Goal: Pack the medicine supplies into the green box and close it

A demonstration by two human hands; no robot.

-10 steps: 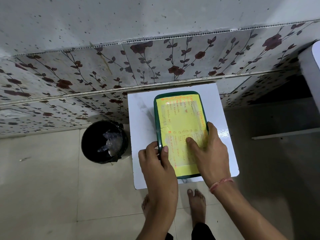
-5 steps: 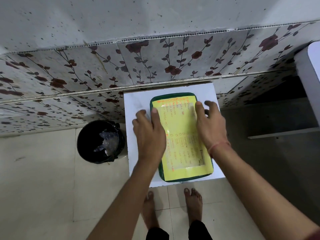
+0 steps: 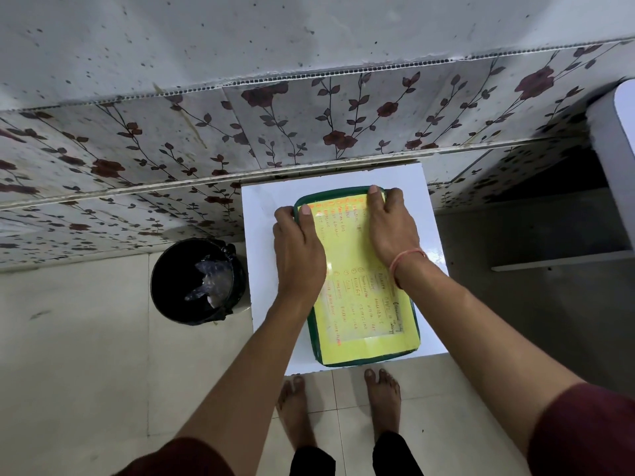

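The green box (image 3: 364,324) lies on a small white table (image 3: 264,207), its lid down and covered by a yellow sheet with orange handwriting. My left hand (image 3: 299,247) presses on the lid's far left corner, thumb on top and fingers over the left rim. My right hand (image 3: 390,223) grips the far right corner, fingers curled over the far rim. No medicine supplies are visible outside the box.
A black bin (image 3: 197,281) with a crumpled clear bag stands on the tiled floor left of the table. A floral-tiled wall runs behind. A white furniture edge (image 3: 615,166) is at the right. My bare feet (image 3: 343,400) stand below the table's near edge.
Both hands have slid from the lid's near end, along its sides, to the far corners. The box itself stays flat on the table.
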